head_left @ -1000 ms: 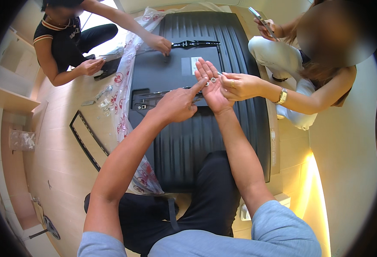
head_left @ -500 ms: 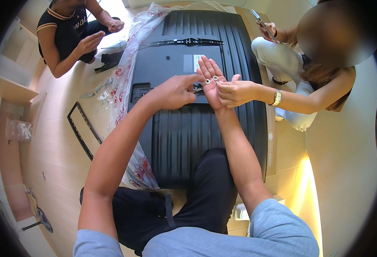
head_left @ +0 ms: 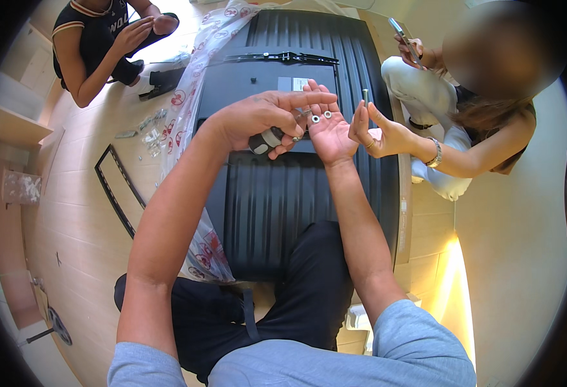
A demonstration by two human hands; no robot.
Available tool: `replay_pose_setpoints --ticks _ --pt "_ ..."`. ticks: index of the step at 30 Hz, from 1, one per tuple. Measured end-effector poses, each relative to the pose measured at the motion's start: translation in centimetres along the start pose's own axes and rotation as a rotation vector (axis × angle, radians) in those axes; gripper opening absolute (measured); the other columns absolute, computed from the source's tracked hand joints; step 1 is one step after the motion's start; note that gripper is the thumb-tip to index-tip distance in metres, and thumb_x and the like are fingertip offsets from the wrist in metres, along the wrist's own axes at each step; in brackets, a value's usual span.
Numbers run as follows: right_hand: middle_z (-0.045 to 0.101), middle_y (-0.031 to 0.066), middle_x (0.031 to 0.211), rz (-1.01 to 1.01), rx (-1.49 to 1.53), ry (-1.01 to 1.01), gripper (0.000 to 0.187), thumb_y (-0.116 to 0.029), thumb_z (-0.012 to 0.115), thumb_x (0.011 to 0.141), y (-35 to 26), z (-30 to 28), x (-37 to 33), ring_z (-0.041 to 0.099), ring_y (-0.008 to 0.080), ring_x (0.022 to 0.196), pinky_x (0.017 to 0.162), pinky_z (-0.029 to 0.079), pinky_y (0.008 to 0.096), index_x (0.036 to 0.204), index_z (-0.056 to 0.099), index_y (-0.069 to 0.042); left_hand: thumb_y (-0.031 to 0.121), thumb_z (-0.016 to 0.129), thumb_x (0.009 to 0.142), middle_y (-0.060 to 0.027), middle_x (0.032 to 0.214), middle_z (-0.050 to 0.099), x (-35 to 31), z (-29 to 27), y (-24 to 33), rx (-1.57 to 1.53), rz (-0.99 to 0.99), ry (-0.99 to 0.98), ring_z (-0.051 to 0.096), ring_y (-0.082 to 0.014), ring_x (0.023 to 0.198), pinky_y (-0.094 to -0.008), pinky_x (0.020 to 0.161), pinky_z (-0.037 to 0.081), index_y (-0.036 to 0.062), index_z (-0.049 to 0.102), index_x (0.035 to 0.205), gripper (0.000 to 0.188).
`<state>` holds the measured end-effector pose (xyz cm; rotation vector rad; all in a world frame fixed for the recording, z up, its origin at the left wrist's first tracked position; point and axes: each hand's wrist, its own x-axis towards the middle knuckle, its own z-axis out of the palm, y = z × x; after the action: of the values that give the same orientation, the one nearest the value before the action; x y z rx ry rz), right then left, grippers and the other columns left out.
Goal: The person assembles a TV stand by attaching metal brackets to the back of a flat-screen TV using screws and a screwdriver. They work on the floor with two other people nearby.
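My left hand (head_left: 256, 122) is curled round a screwdriver (head_left: 265, 140) with a black-and-grey handle. Its index finger stretches out over the fingers of my right hand (head_left: 332, 137). That right hand lies palm up and flat, with two small ring-shaped spacers (head_left: 316, 119) resting at the base of its fingers. Just right of it, a co-worker's hand (head_left: 387, 134) pinches a bolt (head_left: 365, 98) upright. Below our hands lies the large black ribbed back of a television (head_left: 283, 200). A black bracket bar (head_left: 287, 58) lies across its far part.
Clear printed plastic wrap (head_left: 196, 97) runs along the television's left edge. On the floor at left are a black metal frame (head_left: 112, 180) and small hardware bags (head_left: 151, 138). A second person (head_left: 96, 51) squats at far left. The co-worker at right also holds a phone (head_left: 405, 40).
The co-worker's fingers have left my right palm and now raise a bolt beside it. My left hand has turned, its finger reaching further right, and the screwdriver handle now shows.
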<state>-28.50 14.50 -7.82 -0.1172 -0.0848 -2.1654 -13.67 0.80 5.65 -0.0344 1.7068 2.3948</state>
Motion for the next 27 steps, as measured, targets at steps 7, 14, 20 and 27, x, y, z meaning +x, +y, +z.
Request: replay_pose_setpoints --ticks 7,14,20,27 --pt "0.030 0.0285 0.165 0.008 0.032 0.003 0.087 -0.059 0.043 0.104 -0.4 -0.3 0.3 0.028 0.0419 0.155 0.127 0.024 0.0563 0.158 0.024 0.008 0.008 0.067 0.083 -0.0078 0.069 0.060 -4.2 -1.1 0.8 0.113 -0.117 -0.011 0.060 -0.0131 0.052 -0.0253 0.049 0.049 0.0031 0.040 0.159 0.081" --pt "0.029 0.0284 0.165 0.021 0.093 -0.050 0.103 -0.075 0.041 0.098 -0.9 -2.0 1.1 0.026 0.0414 0.156 0.128 0.023 0.0553 0.158 0.025 0.006 0.008 0.067 0.089 -0.0123 0.073 0.063 -12.9 3.2 -0.5 0.751 -0.272 -0.018 0.067 -0.0241 0.064 -0.0366 0.061 0.052 0.0107 0.040 0.159 0.075" --pt "0.028 0.0280 0.166 0.035 0.122 -0.114 0.112 -0.083 0.037 0.092 -0.1 -2.4 1.1 0.026 0.0412 0.156 0.129 0.023 0.0544 0.160 0.024 0.006 0.011 0.066 0.089 -0.0208 0.077 0.067 -14.9 8.7 -0.6 1.169 -0.350 -0.052 0.066 -0.0428 0.075 -0.0530 0.068 0.050 0.0088 0.051 0.148 0.061" --pt "0.027 0.0283 0.166 0.015 0.142 -0.017 0.109 -0.082 0.023 0.096 -1.0 -0.8 0.9 0.027 0.0444 0.154 0.127 0.024 0.0584 0.159 0.023 0.007 0.011 0.062 0.088 -0.0207 0.086 0.071 -13.1 8.6 -2.7 1.146 -0.408 -0.102 0.068 -0.0408 0.081 -0.0516 0.073 0.052 0.0076 0.058 0.143 0.055"
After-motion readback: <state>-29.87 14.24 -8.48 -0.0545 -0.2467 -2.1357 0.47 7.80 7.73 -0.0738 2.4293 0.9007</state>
